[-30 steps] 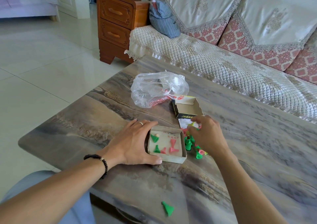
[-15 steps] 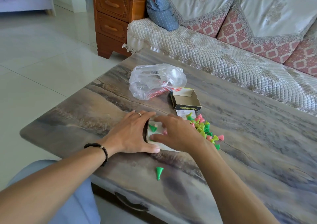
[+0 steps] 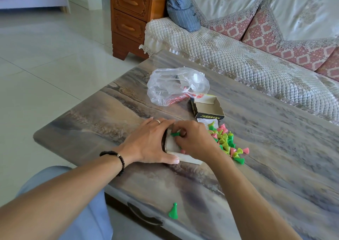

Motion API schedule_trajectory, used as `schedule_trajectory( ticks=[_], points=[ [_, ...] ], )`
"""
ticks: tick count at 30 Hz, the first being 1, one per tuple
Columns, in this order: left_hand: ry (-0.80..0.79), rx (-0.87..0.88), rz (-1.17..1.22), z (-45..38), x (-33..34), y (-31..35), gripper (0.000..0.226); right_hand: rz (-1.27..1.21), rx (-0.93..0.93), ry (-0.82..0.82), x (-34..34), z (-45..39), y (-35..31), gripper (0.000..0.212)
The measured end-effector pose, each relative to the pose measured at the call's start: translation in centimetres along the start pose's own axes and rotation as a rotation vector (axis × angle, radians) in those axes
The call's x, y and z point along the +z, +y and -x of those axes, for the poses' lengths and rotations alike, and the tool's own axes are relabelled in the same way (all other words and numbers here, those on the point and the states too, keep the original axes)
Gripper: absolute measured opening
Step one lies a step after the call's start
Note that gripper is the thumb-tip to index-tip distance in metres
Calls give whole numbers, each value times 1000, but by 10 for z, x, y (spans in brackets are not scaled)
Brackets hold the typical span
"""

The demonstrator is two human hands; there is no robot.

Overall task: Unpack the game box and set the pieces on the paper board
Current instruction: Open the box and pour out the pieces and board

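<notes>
A shallow cardboard box tray (image 3: 185, 157) lies on the marble-patterned table (image 3: 275, 148), mostly hidden by my hands. My left hand (image 3: 150, 140) grips its left side, thumb along the front edge. My right hand (image 3: 194, 138) reaches into the tray and pinches a green cone piece (image 3: 175, 134). A pile of green, pink and yellow cone pieces (image 3: 226, 141) lies just right of the tray. The other box half (image 3: 208, 108) sits open behind the pile. One green cone (image 3: 173, 211) stands alone near the table's front edge.
A crumpled clear plastic bag (image 3: 176, 85) lies behind the box halves. A sofa (image 3: 256, 56) runs along the table's far side, and a wooden drawer cabinet (image 3: 132, 17) stands at the back left. Tiled floor lies to the left.
My right hand moved from the piece pile leftward into the tray and took hold of a green cone. The pile is now uncovered. My left hand stayed on the tray.
</notes>
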State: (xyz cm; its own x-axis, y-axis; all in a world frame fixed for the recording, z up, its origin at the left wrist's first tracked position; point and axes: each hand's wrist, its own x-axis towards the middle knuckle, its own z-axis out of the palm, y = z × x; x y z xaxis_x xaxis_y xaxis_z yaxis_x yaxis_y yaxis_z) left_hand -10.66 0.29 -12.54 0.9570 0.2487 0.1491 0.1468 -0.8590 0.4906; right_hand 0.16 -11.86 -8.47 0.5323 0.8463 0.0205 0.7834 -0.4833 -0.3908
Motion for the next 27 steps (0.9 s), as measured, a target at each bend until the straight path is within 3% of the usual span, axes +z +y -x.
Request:
schedule_trajectory(
  ticks=[6, 9, 12, 15, 19, 21, 24, 27],
  points=[
    [-25, -16, -4, 1, 0, -1, 110, -252, 155, 185, -27, 0, 25, 16],
    [-16, -17, 1, 1, -1, 0, 112, -122, 253, 246, -35, 4, 47, 16],
    [-2, -24, -1, 1, -1, 2, 113, 69, 311, 152, -36, 10, 62, 20],
    [-4, -33, -11, 1, -2, 3, 113, 179, 272, 85, -34, 13, 60, 30],
    [-7, -36, -10, 2, -3, 5, 112, 146, 148, 239, -37, 15, 41, 23],
    [-4, -33, -20, 3, -3, 5, 111, 82, 72, 121, -38, 14, 25, 13],
    [-15, -32, -21, 3, -3, 4, 111, 134, 65, -184, -33, 11, 6, 19],
    [-22, -35, -10, 3, -4, 4, 111, 163, 87, -279, -24, 7, 1, 13]
  ],
)
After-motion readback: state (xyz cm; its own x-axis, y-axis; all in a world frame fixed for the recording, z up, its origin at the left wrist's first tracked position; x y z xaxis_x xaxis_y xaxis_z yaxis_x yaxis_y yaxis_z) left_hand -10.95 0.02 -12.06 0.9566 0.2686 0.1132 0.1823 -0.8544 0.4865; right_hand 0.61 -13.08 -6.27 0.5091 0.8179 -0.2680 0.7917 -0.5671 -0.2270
